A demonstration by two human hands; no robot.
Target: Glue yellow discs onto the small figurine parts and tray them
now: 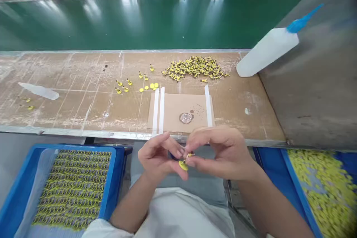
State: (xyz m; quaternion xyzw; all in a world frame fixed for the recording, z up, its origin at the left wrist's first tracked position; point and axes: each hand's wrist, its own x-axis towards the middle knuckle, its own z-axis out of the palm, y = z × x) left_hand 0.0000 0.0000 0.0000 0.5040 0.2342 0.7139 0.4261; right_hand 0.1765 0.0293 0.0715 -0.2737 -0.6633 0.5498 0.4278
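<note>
Both my hands meet over my lap, just in front of the table's near edge. My left hand [161, 156] pinches a small yellow figure on a round yellow base [183, 165] from the left. From the right, the thumb and fingertips of my right hand [220, 152] close on the figure's upper part. Beyond them a cardboard sheet [178, 108], crossed by white tape strips, bears a round blob of brownish paste [186, 118]. Behind the sheet lies a pile of yellow and dark figures [196, 67]. Several yellow discs [152, 86] and figures on bases [129, 81] stand to its left.
A white bottle with a blue nozzle [267, 52] leans against the metal wall at right. At lower left is a blue tray [110, 186] of figures in rows; at lower right, a blue bin [299, 193] of yellow pieces. A translucent piece [40, 91] lies on the table's left.
</note>
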